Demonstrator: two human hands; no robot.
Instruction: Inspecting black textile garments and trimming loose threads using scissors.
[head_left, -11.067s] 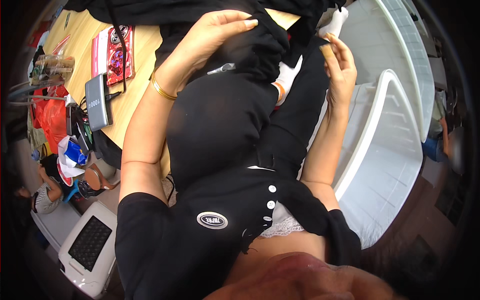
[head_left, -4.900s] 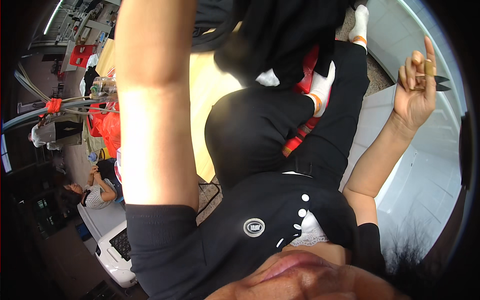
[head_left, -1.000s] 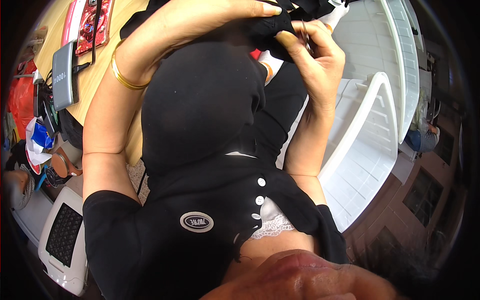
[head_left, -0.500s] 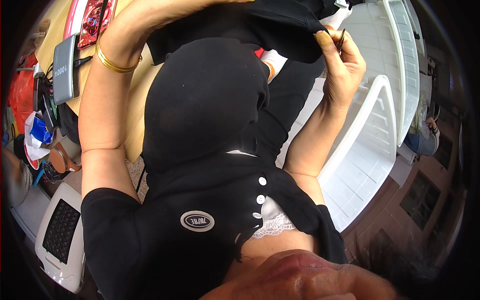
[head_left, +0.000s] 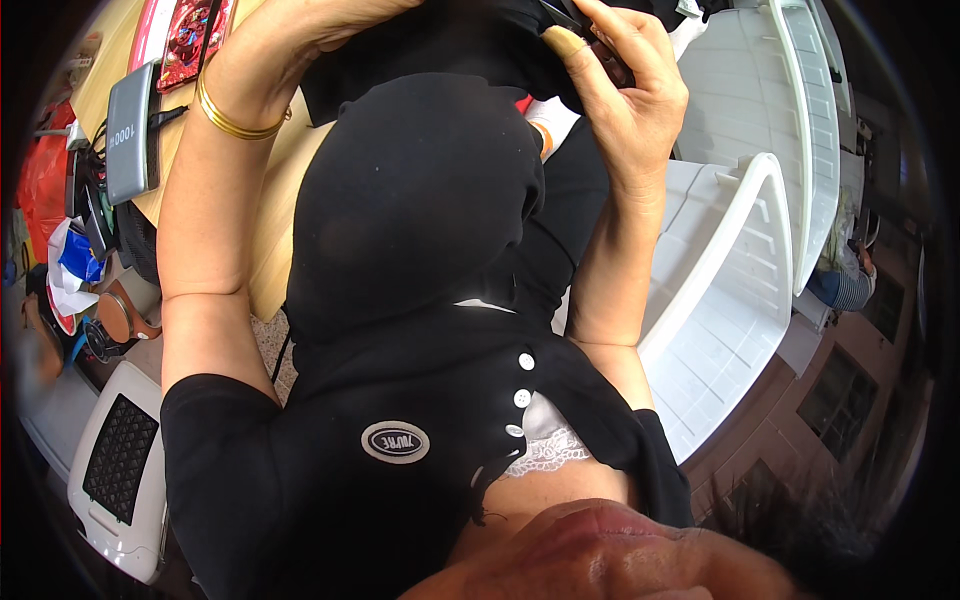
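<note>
1. your right hand (head_left: 638, 105) has shifted left since half a second ago, nearer your left hand (head_left: 310, 28).
2. right: fingers closed round dark snips (head_left: 613, 68), blades by the black cloth (head_left: 450, 48); cut contact unclear.
3. left: at cloth's left side, fingertips out of frame, can't tell grip.
4. cloth: between hands, beyond your knee (head_left: 410, 190).
5. power bank (head_left: 133, 135) on table (head_left: 275, 235), left; white bin (head_left: 752, 225) right.
</note>
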